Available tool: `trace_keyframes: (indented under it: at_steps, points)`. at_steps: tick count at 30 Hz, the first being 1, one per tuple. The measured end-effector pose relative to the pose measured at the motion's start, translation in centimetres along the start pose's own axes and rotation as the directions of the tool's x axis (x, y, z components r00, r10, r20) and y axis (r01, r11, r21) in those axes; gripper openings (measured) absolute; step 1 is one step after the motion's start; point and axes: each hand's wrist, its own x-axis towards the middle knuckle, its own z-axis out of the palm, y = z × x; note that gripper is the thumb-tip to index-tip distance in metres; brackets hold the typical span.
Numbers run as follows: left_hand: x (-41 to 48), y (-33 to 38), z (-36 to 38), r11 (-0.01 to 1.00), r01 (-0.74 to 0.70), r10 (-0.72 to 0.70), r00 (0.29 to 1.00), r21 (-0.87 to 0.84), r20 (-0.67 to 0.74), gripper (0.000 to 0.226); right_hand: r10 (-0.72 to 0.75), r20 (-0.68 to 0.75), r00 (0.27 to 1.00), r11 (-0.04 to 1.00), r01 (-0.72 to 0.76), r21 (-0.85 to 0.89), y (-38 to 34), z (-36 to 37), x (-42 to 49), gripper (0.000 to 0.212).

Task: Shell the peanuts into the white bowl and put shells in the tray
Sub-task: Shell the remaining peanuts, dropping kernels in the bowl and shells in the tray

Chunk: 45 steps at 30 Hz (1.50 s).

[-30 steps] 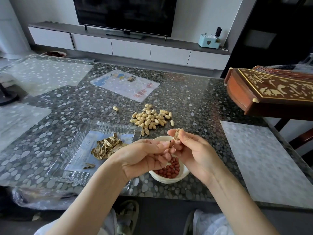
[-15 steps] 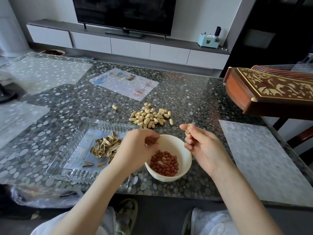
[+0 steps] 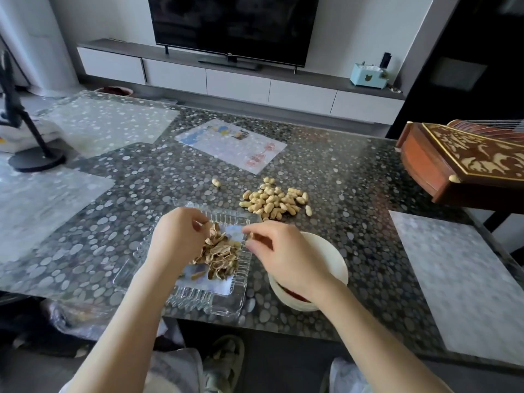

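A tan shell fragment (image 3: 250,236) was pinched in the right hand (image 3: 286,256) over the clear ribbed glass tray (image 3: 204,300); left hand (image 3: 175,239) was curled, grip unclear.

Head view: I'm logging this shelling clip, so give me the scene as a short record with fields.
tray: glass tray at the near edge of the table, left of the white bowl
shells: shell pile inside the tray
bowl: holds red kernels, partly hidden by the right hand
left hand: left hand over the tray, fingers curled; contents unclear
right hand: pinches a shell piece over the tray's right rim
unshelled: peanut pile beyond tray and bowl; lone peanut left of it
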Motion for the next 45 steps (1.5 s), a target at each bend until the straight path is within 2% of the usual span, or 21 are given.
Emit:
trace_keyframes:
  at_steps: [4, 6, 8, 10, 12, 14, 16, 19, 23, 25, 28, 30, 32, 35, 39, 45]
  points:
    - [0.1, -0.5, -0.2, 0.999, 0.020, -0.020, 1.000, -0.050, 0.005, 0.033, -0.019, 0.129, 0.992, 0.984, 0.041, -0.171, -0.5, 1.7, 1.6, 0.044]
    - [0.2, -0.6, -0.4, 0.997, 0.026, -0.027, 1.000, -0.068, -0.011, 0.034, 0.037, 0.057, 0.998, 0.985, -0.026, -0.172, 0.1, 1.0, 2.4, 0.044]
    - [0.1, -0.5, -0.5, 0.996, 0.025, -0.028, 0.999, -0.089, -0.029, 0.034, 0.144, -0.105, 0.984, 0.969, -0.162, -0.188, 1.7, -0.4, 3.4, 0.029]
    - [0.0, -0.3, -0.7, 0.993, 0.011, -0.018, 0.998, -0.118, -0.057, 0.038, 0.316, -0.221, 0.923, 0.897, -0.367, -0.247, 4.5, -2.1, 5.1, 0.016]
    - [-0.1, 0.0, -0.8, 0.988, -0.004, -0.009, 0.996, -0.157, -0.085, 0.042, 0.483, -0.261, 0.836, 0.781, -0.546, -0.304, 7.4, -3.5, 6.6, 0.028]
    - [-0.1, 0.2, -0.9, 0.983, -0.015, -0.005, 0.994, -0.185, -0.108, 0.043, 0.591, -0.238, 0.770, 0.699, -0.637, -0.326, 9.8, -4.2, 7.8, 0.026]
    - [-0.1, 0.4, -0.8, 0.980, -0.022, -0.002, 0.993, -0.199, -0.120, 0.044, 0.637, -0.202, 0.744, 0.676, -0.665, -0.319, 11.3, -4.3, 8.7, 0.029]
    - [0.0, 0.7, -0.5, 0.976, -0.038, 0.011, 0.992, -0.216, -0.129, 0.043, 0.621, -0.178, 0.763, 0.693, -0.641, -0.329, 12.1, -4.0, 9.4, 0.027]
    - [0.1, 1.1, -0.3, 0.978, -0.071, 0.043, 0.988, -0.194, -0.146, 0.040, 0.560, -0.238, 0.794, 0.734, -0.608, -0.303, 13.1, -3.4, 9.0, 0.022]
    - [0.1, 1.3, -0.1, 0.978, -0.087, 0.058, 0.986, -0.192, -0.153, 0.037, 0.520, -0.266, 0.811, 0.811, -0.567, -0.142, 13.1, -3.7, 8.5, 0.015]
    - [-0.2, 2.0, 0.1, 0.959, -0.140, 0.103, 0.983, -0.246, -0.154, 0.023, 0.396, -0.274, 0.876, 0.916, -0.357, 0.182, 10.8, -4.3, 6.5, 0.007]
    - [-0.7, 2.7, 0.3, 0.934, -0.187, 0.158, 0.980, -0.306, -0.118, 0.011, 0.287, -0.310, 0.906, 0.943, -0.210, 0.260, 8.2, -4.5, 4.4, 0.016]
    - [-1.5, 3.6, 0.7, 0.892, -0.206, 0.209, 0.977, -0.403, -0.036, 0.012, 0.233, -0.316, 0.920, 0.941, -0.132, 0.311, 5.6, -4.6, 2.0, 0.025]
    - [-2.8, 4.9, 1.2, 0.791, -0.205, 0.298, 0.952, -0.576, 0.070, 0.026, 0.204, -0.307, 0.930, 0.936, -0.093, 0.340, 2.7, -4.4, -0.9, 0.030]
    - [-4.0, 6.0, 1.8, 0.690, -0.175, 0.383, 0.912, -0.702, 0.149, 0.035, 0.167, -0.324, 0.931, 0.931, -0.040, 0.364, 0.9, -4.0, -3.1, 0.028]
    - [-4.5, 6.8, 2.5, 0.678, -0.125, 0.375, 0.906, -0.724, 0.195, 0.018, 0.092, -0.385, 0.918, 0.964, 0.015, 0.265, 1.1, -3.6, -4.3, 0.027]
